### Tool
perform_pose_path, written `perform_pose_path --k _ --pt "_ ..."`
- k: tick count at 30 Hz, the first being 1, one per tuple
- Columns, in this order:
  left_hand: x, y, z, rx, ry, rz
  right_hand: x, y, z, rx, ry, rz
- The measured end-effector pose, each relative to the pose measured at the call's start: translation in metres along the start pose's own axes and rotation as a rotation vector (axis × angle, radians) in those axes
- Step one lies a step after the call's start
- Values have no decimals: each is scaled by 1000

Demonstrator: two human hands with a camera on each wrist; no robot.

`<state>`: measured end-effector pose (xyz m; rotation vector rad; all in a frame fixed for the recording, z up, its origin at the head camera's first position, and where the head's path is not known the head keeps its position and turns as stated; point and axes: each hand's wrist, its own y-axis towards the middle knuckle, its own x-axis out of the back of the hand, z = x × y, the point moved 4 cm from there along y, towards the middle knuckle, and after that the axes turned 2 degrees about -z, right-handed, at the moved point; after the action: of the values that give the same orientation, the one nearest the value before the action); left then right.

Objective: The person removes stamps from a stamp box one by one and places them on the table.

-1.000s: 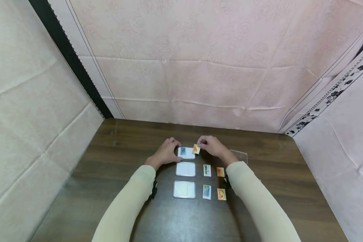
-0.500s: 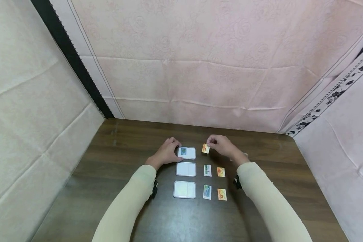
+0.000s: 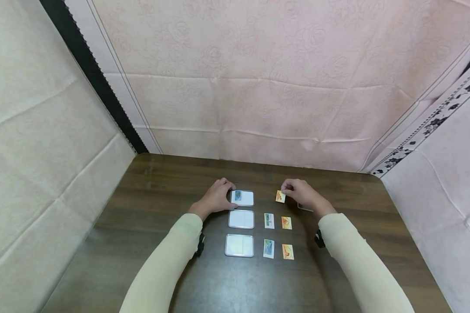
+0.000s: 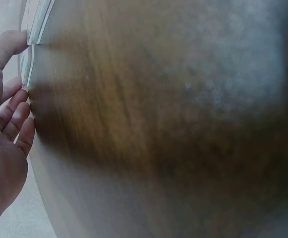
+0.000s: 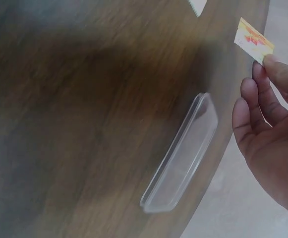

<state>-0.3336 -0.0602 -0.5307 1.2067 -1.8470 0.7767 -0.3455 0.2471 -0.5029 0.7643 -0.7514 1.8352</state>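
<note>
My right hand (image 3: 300, 192) pinches an orange postage stamp (image 3: 280, 196) by its corner, between thumb and fingertips. The right wrist view shows the toothed edge of this stamp (image 5: 254, 40), held above the table. My left hand (image 3: 217, 197) holds the left end of the farthest flat clear case (image 3: 247, 198), thumb on the near side and fingers on the far side. A blue-green stamp (image 3: 238, 195) lies in that case's left half. In the left wrist view, the left hand (image 4: 7, 134) has its fingertips against the case edge.
Two more flat cases, a middle one (image 3: 240, 219) and a near one (image 3: 239, 245), line up toward me. Right of them lie blue-green stamps (image 3: 269, 221) and orange stamps (image 3: 287, 223). A clear plastic lid or tray (image 5: 181, 156) sits under my right wrist.
My right hand has carried the orange stamp rightward, from above the farthest case's right end to over bare table. My left hand stays on the case.
</note>
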Motion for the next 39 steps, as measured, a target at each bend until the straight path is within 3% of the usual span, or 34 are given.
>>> perform_pose_path --k 15,31,39 --pt "0 0 0 0 7 2 -6 2 -19 7 -96 -25" --pt "0 0 1 -8 -5 -10 -13 4 -14 80 -293 -90" --pt "0 1 0 -12 1 -5 -13 3 -15 67 -307 -88"
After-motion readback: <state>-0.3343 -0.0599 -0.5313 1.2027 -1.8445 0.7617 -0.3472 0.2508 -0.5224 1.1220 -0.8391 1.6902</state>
